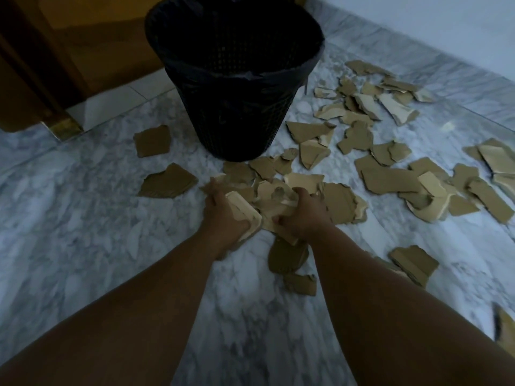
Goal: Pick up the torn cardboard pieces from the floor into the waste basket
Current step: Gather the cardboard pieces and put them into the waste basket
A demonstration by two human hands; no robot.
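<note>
A black mesh waste basket (237, 112) lined with a dark bag stands upright on the marble floor. Torn brown cardboard pieces (390, 179) lie scattered in front of it and to its right. Just in front of the basket, my left hand (223, 215) grips a pale folded cardboard piece (245, 215). My right hand (303, 213) is closed on a bunch of cardboard pieces (276, 201) beside it. Both hands press together over the same small pile, low on the floor.
Two larger pieces (167, 181) lie left of the basket, and a few more (413, 263) near my right forearm. A wooden door frame (33, 79) stands at the back left. A white wall (446, 29) runs along the back right.
</note>
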